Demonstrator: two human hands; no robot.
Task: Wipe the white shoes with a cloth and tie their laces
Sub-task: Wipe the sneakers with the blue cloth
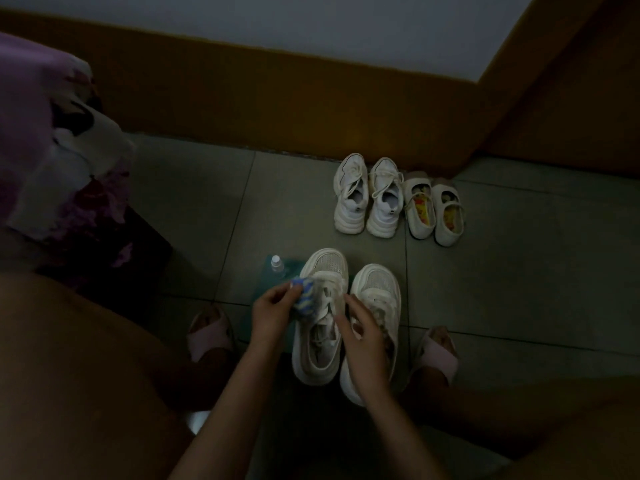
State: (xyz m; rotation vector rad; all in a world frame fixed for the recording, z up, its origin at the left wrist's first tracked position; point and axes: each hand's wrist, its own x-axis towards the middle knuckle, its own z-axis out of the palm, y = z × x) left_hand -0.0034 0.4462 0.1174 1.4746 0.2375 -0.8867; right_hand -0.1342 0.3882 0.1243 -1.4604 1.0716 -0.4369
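1. 2 big things filled most of the view: the grey tiled floor [519,271] and a heap of purple and white bedding [52,150] off on the left edge.
2. The pair being cleaned sat on the floor right in front of the person, toes pointing away. The left-side shoe [322,268] and the right-side shoe [375,289] were just beside each other, partly on a green mat [292,268]. Laces on both looked loose and untied.
3. Another pair of white sneakers [349,195] stood further back near the brown skirting, with a pair of strap shoes [420,209] with yellow insoles just beside them.
4. 2 pink slippers [207,337] were on the person's feet, 1 on either side of the pair.
5. The right hand [360,337] rested across the gap between the 2 shoes, fingers up by the laces. It was pretty dark, so I couldn't tell if it was gripping anything.
6. The left hand [273,313] had its fingers curled round a blue and white patterned cloth [304,296], holding it against the outer side of the left-side shoe.
7. A small clear bottle [276,263] with a white cap stood on the mat near that shoe's toe.
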